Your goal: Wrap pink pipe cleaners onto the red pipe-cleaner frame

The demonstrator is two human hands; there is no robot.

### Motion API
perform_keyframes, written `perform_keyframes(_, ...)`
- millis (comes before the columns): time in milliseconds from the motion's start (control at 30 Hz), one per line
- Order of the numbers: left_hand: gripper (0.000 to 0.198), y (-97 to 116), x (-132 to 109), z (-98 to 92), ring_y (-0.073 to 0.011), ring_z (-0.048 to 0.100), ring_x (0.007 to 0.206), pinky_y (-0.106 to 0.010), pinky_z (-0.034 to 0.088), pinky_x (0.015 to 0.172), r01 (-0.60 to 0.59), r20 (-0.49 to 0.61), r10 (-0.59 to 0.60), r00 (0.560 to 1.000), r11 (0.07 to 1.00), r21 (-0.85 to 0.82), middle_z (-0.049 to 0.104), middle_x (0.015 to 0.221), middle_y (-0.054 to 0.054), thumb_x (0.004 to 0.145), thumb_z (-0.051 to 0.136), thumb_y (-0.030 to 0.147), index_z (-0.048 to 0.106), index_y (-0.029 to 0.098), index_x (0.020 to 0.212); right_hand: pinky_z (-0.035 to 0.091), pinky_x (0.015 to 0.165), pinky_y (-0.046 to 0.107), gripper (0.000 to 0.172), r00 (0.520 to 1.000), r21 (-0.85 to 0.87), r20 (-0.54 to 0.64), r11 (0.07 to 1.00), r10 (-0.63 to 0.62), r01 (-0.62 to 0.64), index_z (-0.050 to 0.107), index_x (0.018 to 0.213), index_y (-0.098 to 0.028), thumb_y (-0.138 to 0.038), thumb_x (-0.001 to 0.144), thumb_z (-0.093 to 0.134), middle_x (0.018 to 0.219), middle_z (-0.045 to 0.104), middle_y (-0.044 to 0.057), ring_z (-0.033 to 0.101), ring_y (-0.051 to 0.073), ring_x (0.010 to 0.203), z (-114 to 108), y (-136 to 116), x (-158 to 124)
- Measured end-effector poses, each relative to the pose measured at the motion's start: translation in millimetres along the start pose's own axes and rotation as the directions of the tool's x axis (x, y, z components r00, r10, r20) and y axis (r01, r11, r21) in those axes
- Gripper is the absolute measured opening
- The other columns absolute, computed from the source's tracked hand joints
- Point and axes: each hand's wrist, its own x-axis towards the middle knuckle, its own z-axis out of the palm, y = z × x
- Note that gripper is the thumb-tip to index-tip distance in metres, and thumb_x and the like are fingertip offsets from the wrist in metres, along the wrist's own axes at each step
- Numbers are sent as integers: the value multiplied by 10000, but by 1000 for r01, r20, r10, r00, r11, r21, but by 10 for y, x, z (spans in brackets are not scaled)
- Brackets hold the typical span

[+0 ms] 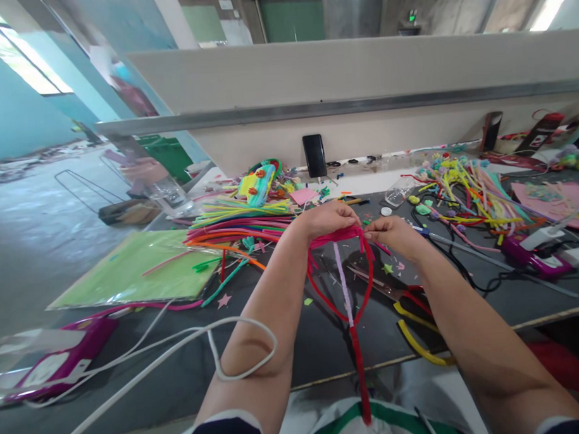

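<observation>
Your left hand (325, 219) is pinching the top of the red fuzzy loop (358, 360) hanging just below it. Your right hand (394, 233) is pinching there too. The loop looks bent already; its loose top ends are waiting to be joined, I think.

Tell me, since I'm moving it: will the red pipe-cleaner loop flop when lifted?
Probably light: the red pipe-cleaner loop holds its curve, pinched by left hand and right hand. Its stem runs straight past the table, so likely stiff. Fuzzy, hardly slippery.
</observation>
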Motion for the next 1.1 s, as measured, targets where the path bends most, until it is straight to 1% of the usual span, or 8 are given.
perform_keyframes(233,315,-61,32,11,-101,540,639,-190,401,581,-16,-38,18,999,999,50,670,737,-3,658,608,166,708,141,955,398,634,245,277,984,-30,176,999,-8,14,737,860,-157,-373,691,695,717,671,-4,532,117,641,-83,32,3)
perform_keyframes(433,289,-33,151,161,-118,588,660,-211,445,605,-79,-142,78,987,997,-3,672,739,-16,653,626,138,682,146,937,415,657,259,262,972,78,235,996,19,-39,727,715,-154,-410,659,743,669,672,11,554,127,635,-134,22,8)
perform_keyframes(500,282,95,136,191,-131,613,746,-230,472,673,-164,-397,150,905,986,-1,683,830,-37,669,610,119,669,152,942,427,685,259,250,985,183,168,981,28,-59,734,713,-154,-389,633,770,682,691,22,573,129,651,-179,38,30)
perform_keyframes(567,310,283,69,190,-136,618,832,-246,479,749,-279,-681,223,697,960,29,678,913,-54,699,572,102,651,158,994,431,663,250,260,994,292,88,952,65,-89,738,723,-150,-382,617,785,681,699,33,579,125,638,-247,68,59)
perform_keyframes(667,345,570,-89,162,-128,627,832,-244,482,764,-429,-811,245,531,903,-7,670,875,-36,718,524,82,631,170,1034,417,575,226,264,990,454,52,880,131,-140,732,728,-149,-383,617,785,688,704,37,563,104,574,-365,139,104)
perform_keyframes(733,299,673,-182,167,-121,626,762,-243,486,744,-447,-788,231,570,892,-62,666,790,-18,700,489,58,655,164,925,418,548,213,248,989,558,27,818,147,-137,728,735,-155,-374,631,777,701,707,30,560,93,553,-430,192,131)
perform_keyframes(900,209,465,-278,357,-153,639,693,-281,501,717,-127,-570,-50,820,955,-267,687,716,-22,676,542,103,698,145,808,434,515,223,259,983,698,-50,710,175,-91,720,754,-158,-377,630,779,687,708,29,576,102,528,-412,229,167)
perform_keyframes(1100,389,24,-229,552,-208,637,954,-324,463,879,-136,-583,-248,774,834,-536,700,1027,-80,656,729,289,685,129,1009,465,608,261,271,984,718,-126,696,129,0,742,762,-170,-385,608,801,739,727,40,619,140,627,-37,110,127)
